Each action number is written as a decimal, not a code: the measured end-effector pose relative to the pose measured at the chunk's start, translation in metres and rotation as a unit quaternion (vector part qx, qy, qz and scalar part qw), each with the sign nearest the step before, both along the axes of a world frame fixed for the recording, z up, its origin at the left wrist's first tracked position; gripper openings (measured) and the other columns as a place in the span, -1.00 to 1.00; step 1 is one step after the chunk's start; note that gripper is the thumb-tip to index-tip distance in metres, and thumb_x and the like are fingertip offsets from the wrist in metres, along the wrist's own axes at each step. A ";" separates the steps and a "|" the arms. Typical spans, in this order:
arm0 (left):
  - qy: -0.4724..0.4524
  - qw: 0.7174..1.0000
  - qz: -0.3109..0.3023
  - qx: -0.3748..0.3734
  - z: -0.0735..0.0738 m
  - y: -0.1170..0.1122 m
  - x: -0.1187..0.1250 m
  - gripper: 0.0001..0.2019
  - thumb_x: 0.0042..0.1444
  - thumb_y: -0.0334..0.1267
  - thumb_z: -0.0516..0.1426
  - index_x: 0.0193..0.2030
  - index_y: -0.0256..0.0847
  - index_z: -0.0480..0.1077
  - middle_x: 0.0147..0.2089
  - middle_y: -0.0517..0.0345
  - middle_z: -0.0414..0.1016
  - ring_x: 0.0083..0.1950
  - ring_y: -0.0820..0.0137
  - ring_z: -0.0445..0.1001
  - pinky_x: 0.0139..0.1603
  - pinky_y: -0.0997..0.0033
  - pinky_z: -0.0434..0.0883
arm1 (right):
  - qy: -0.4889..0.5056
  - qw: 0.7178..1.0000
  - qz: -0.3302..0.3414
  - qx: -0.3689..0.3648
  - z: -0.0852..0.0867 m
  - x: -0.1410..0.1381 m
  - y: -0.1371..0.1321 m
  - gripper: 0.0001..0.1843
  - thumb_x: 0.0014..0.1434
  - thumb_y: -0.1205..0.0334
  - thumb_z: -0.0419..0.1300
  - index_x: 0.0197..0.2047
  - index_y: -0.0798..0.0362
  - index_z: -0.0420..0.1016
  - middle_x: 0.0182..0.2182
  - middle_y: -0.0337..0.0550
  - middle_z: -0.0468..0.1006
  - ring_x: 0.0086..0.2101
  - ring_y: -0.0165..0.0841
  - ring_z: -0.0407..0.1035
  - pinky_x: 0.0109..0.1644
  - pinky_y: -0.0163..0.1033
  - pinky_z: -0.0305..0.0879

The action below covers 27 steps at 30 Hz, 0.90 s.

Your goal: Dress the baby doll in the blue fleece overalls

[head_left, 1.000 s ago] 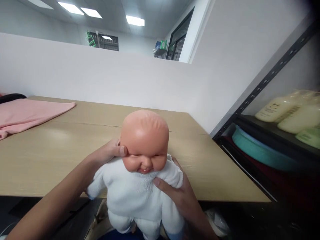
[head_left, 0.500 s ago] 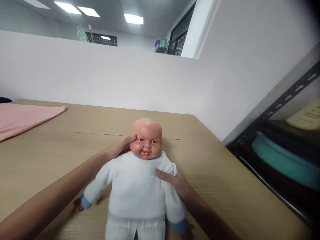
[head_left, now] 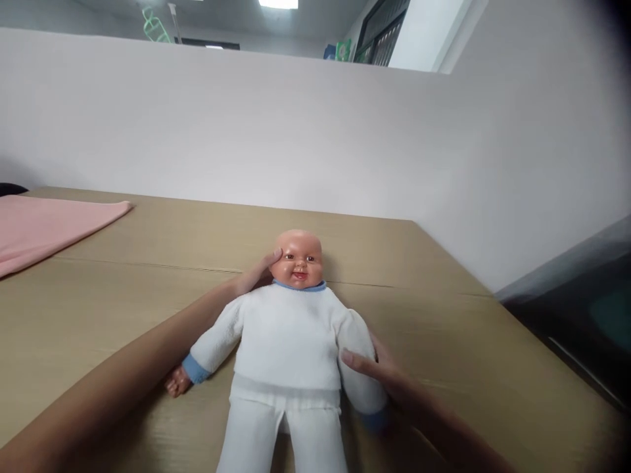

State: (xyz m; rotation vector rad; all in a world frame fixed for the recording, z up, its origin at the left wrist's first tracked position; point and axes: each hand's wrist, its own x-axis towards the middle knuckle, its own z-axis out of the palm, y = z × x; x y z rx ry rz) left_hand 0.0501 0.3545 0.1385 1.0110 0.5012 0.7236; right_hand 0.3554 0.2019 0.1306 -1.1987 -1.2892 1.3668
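You see a doll (head_left: 288, 341) in white clothes lying on its back on the wooden table (head_left: 444, 315). Your left hand (head_left: 259, 272) cups the side of its head, and your right hand (head_left: 374, 361) grips its sleeve. A pink cloth (head_left: 44, 226) lies far left.
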 end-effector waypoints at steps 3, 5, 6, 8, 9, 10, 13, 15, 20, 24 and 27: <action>-0.001 0.999 0.034 -0.002 0.000 0.013 -0.002 -0.28 0.67 0.21 -0.13 0.33 -0.32 0.65 0.22 0.09 0.82 0.52 0.03 0.60 0.46 0.19 0.52 | -0.015 1.000 -0.007 -0.019 -0.009 0.009 0.005 -0.01 0.12 -0.30 0.67 0.50 -0.16 0.59 0.45 0.08 0.65 0.44 0.21 0.50 0.59 0.36 0.35; -0.011 0.999 0.052 -0.001 0.000 0.025 -0.003 -0.32 0.67 0.20 -0.10 0.39 -0.28 0.62 0.30 0.11 0.79 0.58 0.03 0.54 0.53 0.15 0.47 | -0.050 0.998 -0.033 0.001 -0.014 0.013 0.008 0.00 0.15 -0.29 0.66 0.54 -0.18 0.55 0.50 0.09 0.59 0.48 0.22 0.45 0.62 0.37 0.30; -0.018 0.998 0.053 -0.004 0.000 0.031 -0.003 -0.34 0.65 0.21 -0.03 0.40 -0.26 0.62 0.34 0.09 0.78 0.60 0.01 0.52 0.57 0.10 0.45 | -0.079 0.996 -0.045 0.018 -0.016 0.015 0.010 -0.01 0.17 -0.27 0.65 0.56 -0.19 0.53 0.53 0.09 0.56 0.50 0.23 0.42 0.64 0.36 0.28; -0.025 0.999 0.044 -0.018 -0.002 0.044 -0.004 -0.34 0.53 0.31 0.17 0.37 -0.23 0.65 0.39 -0.04 0.75 0.62 -0.09 0.50 0.65 -0.02 0.42 | -0.149 0.985 -0.061 0.057 -0.023 0.018 0.012 -0.05 0.24 -0.23 0.61 0.58 -0.18 0.49 0.53 0.11 0.54 0.51 0.24 0.41 0.65 0.35 0.26; -0.027 0.998 0.041 -0.030 -0.003 0.050 -0.004 -0.32 0.44 0.35 0.27 0.34 -0.22 0.68 0.42 -0.11 0.73 0.63 -0.14 0.49 0.68 -0.07 0.40 | -0.182 0.978 -0.067 0.073 -0.026 0.019 0.012 -0.06 0.26 -0.23 0.59 0.58 -0.16 0.48 0.51 0.12 0.57 0.48 0.25 0.44 0.64 0.37 0.29; -0.028 0.998 0.040 -0.041 -0.005 0.055 -0.004 -0.29 0.36 0.37 0.34 0.32 -0.22 0.69 0.44 -0.17 0.70 0.64 -0.18 0.48 0.71 -0.10 0.39 | -0.211 0.971 -0.075 0.086 -0.029 0.020 0.012 -0.07 0.27 -0.24 0.57 0.58 -0.15 0.48 0.46 0.13 0.61 0.43 0.27 0.49 0.60 0.40 0.34; -0.028 0.997 0.046 -0.063 -0.011 0.066 -0.006 -0.27 0.35 0.38 0.36 0.33 -0.23 0.70 0.48 -0.21 0.67 0.67 -0.18 0.44 0.77 -0.10 0.33 | -0.264 0.955 -0.097 0.097 -0.034 0.019 0.009 -0.10 0.21 -0.26 0.59 0.50 -0.15 0.54 0.30 0.10 0.74 0.27 0.32 0.62 0.46 0.47 0.51; -0.027 0.996 0.048 -0.063 -0.013 0.067 -0.007 -0.31 0.42 0.33 0.32 0.37 -0.21 0.68 0.48 -0.17 0.67 0.67 -0.15 0.44 0.78 -0.09 0.31 | -0.270 0.953 -0.093 0.100 -0.035 0.018 0.006 -0.19 0.21 -0.25 0.58 0.44 -0.21 0.60 0.25 0.05 0.77 0.22 0.35 0.65 0.38 0.47 0.59; -0.021 0.998 0.031 -0.049 -0.012 0.061 -0.008 -0.38 0.46 0.25 0.33 0.39 -0.19 0.68 0.45 -0.19 0.69 0.62 -0.17 0.51 0.72 -0.10 0.39 | -0.276 0.952 -0.090 0.094 -0.038 0.024 0.002 -0.25 0.17 -0.23 0.57 0.41 -0.47 0.60 0.19 -0.07 0.81 0.12 0.38 0.72 0.18 0.41 0.74; -0.023 0.998 0.052 -0.034 -0.020 0.064 -0.006 -0.31 0.41 0.22 0.39 0.47 -0.21 0.60 0.42 -0.26 0.71 0.56 -0.22 0.57 0.71 -0.21 0.36 | -0.287 0.949 -0.089 0.098 -0.042 0.031 0.002 -0.19 0.11 -0.13 0.61 0.41 -0.57 0.58 0.20 -0.10 0.81 0.09 0.35 0.75 0.08 0.27 0.81; -0.028 0.996 0.081 -0.033 -0.027 0.068 -0.005 -0.28 0.42 0.17 0.40 0.56 -0.16 0.51 0.44 -0.24 0.70 0.52 -0.19 0.62 0.71 -0.25 0.35 | -0.288 0.950 -0.080 0.092 -0.043 0.035 0.002 -0.19 0.12 -0.11 0.61 0.43 -0.59 0.58 0.21 -0.11 0.80 0.10 0.35 0.74 0.11 0.28 0.81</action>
